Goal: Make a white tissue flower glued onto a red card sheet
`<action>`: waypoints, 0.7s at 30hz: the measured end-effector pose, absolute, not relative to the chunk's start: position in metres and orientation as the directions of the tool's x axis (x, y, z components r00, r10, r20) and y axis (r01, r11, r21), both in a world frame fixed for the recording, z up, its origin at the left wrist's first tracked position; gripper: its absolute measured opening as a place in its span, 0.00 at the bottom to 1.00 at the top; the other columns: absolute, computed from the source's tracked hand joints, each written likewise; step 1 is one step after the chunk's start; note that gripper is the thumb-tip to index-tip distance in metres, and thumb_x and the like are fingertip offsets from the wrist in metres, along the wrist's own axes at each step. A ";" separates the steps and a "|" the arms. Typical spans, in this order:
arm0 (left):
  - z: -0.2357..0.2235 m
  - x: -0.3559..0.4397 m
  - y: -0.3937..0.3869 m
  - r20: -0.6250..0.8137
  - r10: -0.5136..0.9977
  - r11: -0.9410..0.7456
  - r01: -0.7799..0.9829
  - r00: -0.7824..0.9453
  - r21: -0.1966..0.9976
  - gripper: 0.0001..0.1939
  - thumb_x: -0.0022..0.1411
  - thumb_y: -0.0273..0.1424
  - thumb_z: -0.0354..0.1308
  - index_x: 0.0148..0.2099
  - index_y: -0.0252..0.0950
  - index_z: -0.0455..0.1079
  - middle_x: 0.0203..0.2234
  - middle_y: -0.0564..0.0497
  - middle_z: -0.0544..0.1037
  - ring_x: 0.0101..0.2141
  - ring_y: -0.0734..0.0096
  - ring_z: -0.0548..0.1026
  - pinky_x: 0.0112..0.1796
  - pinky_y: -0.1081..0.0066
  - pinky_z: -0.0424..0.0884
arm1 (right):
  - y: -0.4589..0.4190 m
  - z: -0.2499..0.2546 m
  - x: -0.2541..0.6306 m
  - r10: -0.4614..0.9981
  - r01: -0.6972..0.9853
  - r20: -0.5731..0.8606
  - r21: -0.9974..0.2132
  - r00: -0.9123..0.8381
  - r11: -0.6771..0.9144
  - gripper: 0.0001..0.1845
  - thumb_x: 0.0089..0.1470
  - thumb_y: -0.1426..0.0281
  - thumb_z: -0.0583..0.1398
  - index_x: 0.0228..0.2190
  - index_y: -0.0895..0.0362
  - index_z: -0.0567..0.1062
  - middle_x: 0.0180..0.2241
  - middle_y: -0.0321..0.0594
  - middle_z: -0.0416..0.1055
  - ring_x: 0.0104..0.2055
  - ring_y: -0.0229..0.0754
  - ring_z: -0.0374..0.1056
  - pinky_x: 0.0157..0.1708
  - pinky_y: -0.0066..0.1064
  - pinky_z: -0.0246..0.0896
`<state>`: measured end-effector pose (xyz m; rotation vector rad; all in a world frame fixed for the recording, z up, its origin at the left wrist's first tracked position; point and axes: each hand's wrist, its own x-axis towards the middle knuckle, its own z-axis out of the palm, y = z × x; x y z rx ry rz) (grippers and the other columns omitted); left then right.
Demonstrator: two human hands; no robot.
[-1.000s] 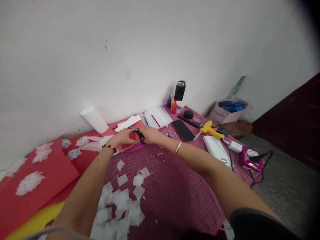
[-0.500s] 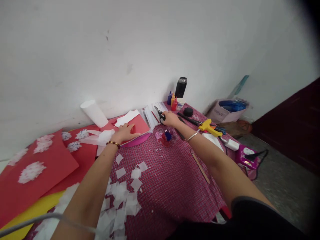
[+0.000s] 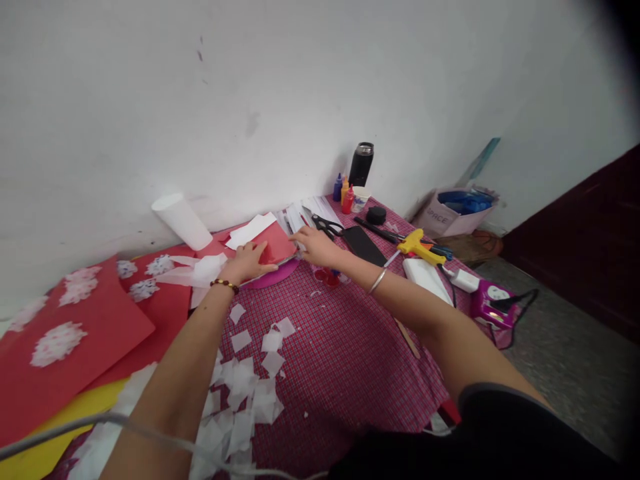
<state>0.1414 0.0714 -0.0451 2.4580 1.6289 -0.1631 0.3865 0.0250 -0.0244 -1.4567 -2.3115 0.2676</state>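
Red sheet on the checked tablecloth lies ahead of the person and between the two hands, its near edge slanting away from the left hand toward the right. At the left, loose white tissue is just beside the left wrist. The left hand rests on the sheet's near left part, thumb and fingers spread apart, with no clenched grip showing. White paper lies on the sheet's far side, and a magenta disc peeks out below its near edge. The right hand reaches in from the right, fingertips at the sheet's right end; I cannot tell whether they pinch anything. So both hands are near it, the left further over it. Scissors lie just beyond the right hand, handles to the right, blades pointing wallward and left.
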 end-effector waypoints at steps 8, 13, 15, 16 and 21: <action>-0.043 0.136 0.077 -0.233 0.862 -0.437 0.893 0.450 0.107 0.57 0.48 0.62 0.60 0.73 0.40 0.50 0.67 0.33 0.57 0.64 0.32 0.58 0.58 0.49 0.58 | 0.051 -0.018 0.354 0.919 0.707 0.313 -0.593 -0.239 0.386 0.08 0.59 0.75 0.57 0.34 0.60 0.77 0.40 0.46 0.71 0.45 0.44 0.66 0.51 0.36 0.58; -0.040 0.141 0.073 -0.151 0.874 -0.445 0.885 0.462 0.135 0.30 0.72 0.43 0.36 0.68 0.40 0.61 0.62 0.40 0.68 0.63 0.48 0.61 0.60 0.53 0.57 | 0.064 -0.019 0.343 0.975 0.548 0.220 -0.813 -0.024 0.197 0.11 0.60 0.76 0.54 0.43 0.60 0.73 0.41 0.43 0.71 0.43 0.40 0.68 0.48 0.34 0.63; -0.041 0.144 0.072 -0.114 0.881 -0.442 0.885 0.459 0.150 0.29 0.73 0.37 0.31 0.64 0.39 0.67 0.58 0.41 0.73 0.62 0.51 0.64 0.59 0.54 0.58 | 0.062 -0.025 0.342 0.994 0.459 0.107 -0.885 0.034 0.079 0.14 0.59 0.78 0.53 0.47 0.60 0.69 0.37 0.41 0.71 0.37 0.38 0.70 0.41 0.33 0.68; -0.042 0.145 0.072 -0.096 0.886 -0.436 0.886 0.453 0.157 0.29 0.74 0.37 0.31 0.62 0.38 0.69 0.57 0.40 0.74 0.61 0.51 0.65 0.59 0.53 0.59 | 0.060 -0.028 0.343 0.998 0.413 0.041 -0.911 0.049 0.017 0.15 0.59 0.78 0.53 0.47 0.60 0.68 0.34 0.40 0.70 0.34 0.38 0.70 0.38 0.32 0.69; -0.055 0.146 0.072 -0.017 0.913 -0.398 0.897 0.409 0.194 0.29 0.74 0.37 0.32 0.62 0.35 0.69 0.57 0.38 0.73 0.61 0.52 0.64 0.59 0.54 0.58 | 0.047 -0.030 0.351 0.982 0.209 -0.176 -0.960 0.063 -0.185 0.14 0.56 0.78 0.55 0.45 0.58 0.67 0.29 0.36 0.68 0.28 0.35 0.69 0.31 0.29 0.71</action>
